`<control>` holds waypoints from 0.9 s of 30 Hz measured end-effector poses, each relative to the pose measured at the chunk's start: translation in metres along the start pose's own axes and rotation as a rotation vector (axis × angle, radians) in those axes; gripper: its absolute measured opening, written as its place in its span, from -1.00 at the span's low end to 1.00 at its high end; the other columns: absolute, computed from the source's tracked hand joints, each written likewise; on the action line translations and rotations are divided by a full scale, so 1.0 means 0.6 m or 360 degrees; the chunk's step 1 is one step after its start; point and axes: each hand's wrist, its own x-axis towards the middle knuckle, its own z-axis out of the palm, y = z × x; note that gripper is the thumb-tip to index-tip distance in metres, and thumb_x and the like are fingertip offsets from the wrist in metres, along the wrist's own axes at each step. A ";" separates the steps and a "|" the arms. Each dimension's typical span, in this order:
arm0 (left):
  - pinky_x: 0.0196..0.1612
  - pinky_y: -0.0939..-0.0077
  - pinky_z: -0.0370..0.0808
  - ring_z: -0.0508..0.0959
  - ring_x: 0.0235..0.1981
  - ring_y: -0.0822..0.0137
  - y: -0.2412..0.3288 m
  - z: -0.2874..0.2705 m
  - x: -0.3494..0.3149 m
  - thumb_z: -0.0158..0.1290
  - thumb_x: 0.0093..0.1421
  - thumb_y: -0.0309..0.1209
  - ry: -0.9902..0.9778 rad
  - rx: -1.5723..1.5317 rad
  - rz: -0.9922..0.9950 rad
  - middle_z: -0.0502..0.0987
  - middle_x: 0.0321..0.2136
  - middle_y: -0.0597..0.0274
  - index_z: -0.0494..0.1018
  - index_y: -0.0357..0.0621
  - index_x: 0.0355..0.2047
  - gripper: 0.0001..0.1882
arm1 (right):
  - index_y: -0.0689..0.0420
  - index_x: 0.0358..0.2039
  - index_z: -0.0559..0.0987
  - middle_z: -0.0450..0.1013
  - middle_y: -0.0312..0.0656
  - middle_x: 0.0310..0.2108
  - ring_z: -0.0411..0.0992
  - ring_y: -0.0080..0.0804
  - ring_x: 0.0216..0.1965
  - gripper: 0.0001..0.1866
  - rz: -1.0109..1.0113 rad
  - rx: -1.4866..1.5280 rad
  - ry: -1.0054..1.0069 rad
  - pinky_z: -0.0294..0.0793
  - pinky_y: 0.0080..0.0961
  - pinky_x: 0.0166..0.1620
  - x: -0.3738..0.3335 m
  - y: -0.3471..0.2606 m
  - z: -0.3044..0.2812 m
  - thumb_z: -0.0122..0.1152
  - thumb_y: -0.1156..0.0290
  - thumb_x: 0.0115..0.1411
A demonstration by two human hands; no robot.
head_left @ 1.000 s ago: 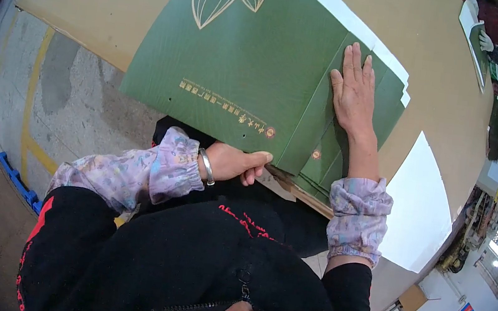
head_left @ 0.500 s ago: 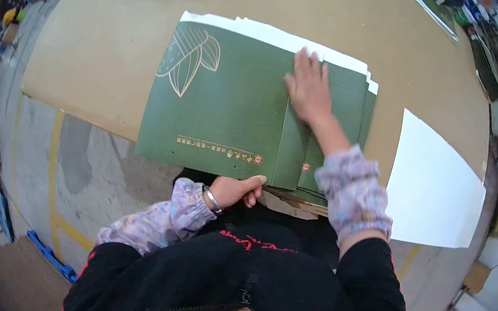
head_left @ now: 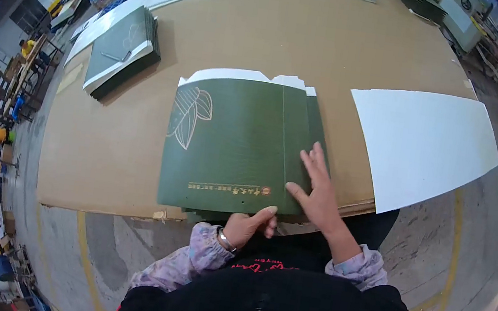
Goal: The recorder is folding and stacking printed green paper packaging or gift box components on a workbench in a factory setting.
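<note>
1. The left hand point(head_left: 247, 226) pinches the near edge of the top green sheet point(head_left: 231, 144), thumb on top, fingers tucked under it at the bench lip.
2. The right hand point(head_left: 318, 193) lies flat and spread, gripping nothing, pressing on the sheet's right part beside a fold line.
3. The green sheet tops a pile of like sheets point(head_left: 253, 79) at the near edge of the bench point(head_left: 291, 29), straight in front of the person; white undersides show at the far edge of the pile.
4. Risk, as I judge it: the pile sits at the bench lip, so a pull by the left hand could drag more than 1 sheet off onto the floor.
5. Risk: if the right hand presses while the left lifts, the card may crease away from its fold line.
6. The bench is a wide brown board. A large white sheet point(head_left: 423, 144) lies to the right, hanging over the edge; a second green stack point(head_left: 123, 51) lies far left.
7. The room looks like a workshop: grey concrete floor point(head_left: 60, 250) with yellow lines, more benches and cluttered goods at the rim.
</note>
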 end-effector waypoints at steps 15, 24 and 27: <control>0.35 -0.03 -0.15 -0.03 0.37 0.06 -0.016 0.072 0.126 0.26 -0.09 -0.04 -0.0259 0.2769 0.1273 -0.01 0.35 0.11 0.01 -0.09 0.32 0.03 | 0.33 0.21 0.22 0.11 0.18 0.26 0.08 0.07 0.29 -0.21 0.0333 -0.1346 0.0301 0.07 -0.26 0.31 -0.092 0.185 -0.193 0.30 0.20 0.07; 0.35 -0.04 -0.14 -0.03 0.37 0.05 -0.018 0.061 0.137 0.22 -0.06 0.00 -0.0308 0.2696 0.1401 0.02 0.34 0.12 0.01 -0.10 0.32 0.01 | 0.26 -0.06 0.38 0.40 0.21 -0.15 0.39 0.13 -0.07 -0.53 0.0577 -0.1704 -0.0183 0.39 -0.10 -0.01 -0.156 0.192 -0.280 0.10 0.17 0.15; 0.35 -0.04 -0.15 -0.02 0.36 0.04 -0.023 0.057 0.145 0.17 -0.01 0.04 -0.0270 0.2620 0.1472 0.05 0.33 0.10 0.02 -0.15 0.31 -0.01 | 0.15 -0.36 0.36 0.45 0.06 -0.60 0.46 0.12 -0.48 -0.79 0.0342 -0.1742 0.0219 0.41 0.04 -0.34 -0.115 0.145 -0.344 -0.15 0.28 0.26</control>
